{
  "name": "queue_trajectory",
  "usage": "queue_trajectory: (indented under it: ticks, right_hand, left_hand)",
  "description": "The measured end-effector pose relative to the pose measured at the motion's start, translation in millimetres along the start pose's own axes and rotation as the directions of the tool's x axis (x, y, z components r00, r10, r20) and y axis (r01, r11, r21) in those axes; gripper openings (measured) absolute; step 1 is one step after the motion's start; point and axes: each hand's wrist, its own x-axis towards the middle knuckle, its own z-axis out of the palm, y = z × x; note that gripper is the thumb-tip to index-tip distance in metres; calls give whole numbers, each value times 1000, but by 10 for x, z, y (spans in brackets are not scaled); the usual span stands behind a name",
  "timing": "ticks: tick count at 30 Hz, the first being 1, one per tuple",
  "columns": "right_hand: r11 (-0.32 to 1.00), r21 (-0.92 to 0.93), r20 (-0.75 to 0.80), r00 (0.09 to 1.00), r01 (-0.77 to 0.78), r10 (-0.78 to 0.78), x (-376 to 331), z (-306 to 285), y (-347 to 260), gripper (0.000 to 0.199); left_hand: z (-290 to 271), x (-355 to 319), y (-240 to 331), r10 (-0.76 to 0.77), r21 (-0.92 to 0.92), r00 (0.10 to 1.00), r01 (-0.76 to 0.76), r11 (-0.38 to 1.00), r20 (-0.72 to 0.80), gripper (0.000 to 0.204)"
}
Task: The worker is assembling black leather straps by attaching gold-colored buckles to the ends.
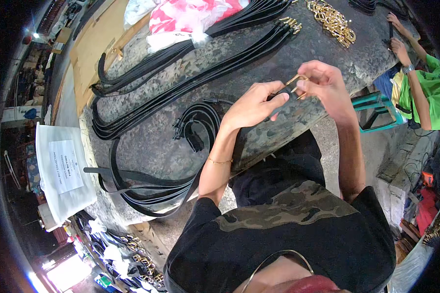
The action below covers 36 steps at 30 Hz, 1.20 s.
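Note:
My left hand (pixel 252 105) is closed on the end of a black belt strap (pixel 287 92), pinched between thumb and fingers. Against that end is a gold-coloured belt buckle (pixel 294 80), gripped by the fingertips of my right hand (pixel 328 87). The two hands nearly meet above the near edge of the work table (pixel 151 158); my fingers hide just how buckle and strap join. Left of my left hand lies a curled bunch of black straps (pixel 208 117). Beyond, a long bundle of belts (pixel 195 83) ends in gold buckles.
Loose gold buckles (pixel 331 22) are heaped at the far side. A pink-and-white plastic bag (pixel 190 19) sits on another strap bundle (pixel 149 68). More straps (pixel 151 190) loop at the left edge, near a labelled white sack (pixel 83 190). At right, a co-worker's hands (pixel 401 51) work above a teal stool (pixel 369 103).

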Motion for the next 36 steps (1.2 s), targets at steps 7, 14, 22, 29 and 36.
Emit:
queue_trajectory:
  ticks: [7, 14, 22, 29, 36]
  right_hand:
    - [997, -52, 63, 996, -62, 66, 7, -107, 72, 18]
    - [986, -125, 121, 985, -110, 125, 26, -141, 55, 15]
    - [992, -55, 199, 972, -117, 126, 40, -144, 110, 16]
    - [974, -33, 117, 967, -222, 224, -20, -164, 44, 14]
    - [981, 12, 98, 976, -195, 193, -88, -122, -58, 14]
  left_hand:
    - [112, 70, -15, -60, -33, 997, 61, 998, 45, 24]
    - [-15, 54, -20, -157, -191, 971, 191, 963, 179, 21]
    - [-105, 34, -97, -94, -168, 969, 135, 976, 230, 21]
    - [26, -468, 211, 139, 563, 979, -30, 826, -152, 64]
    - [463, -807, 64, 402, 762, 815, 74, 643, -418, 44]
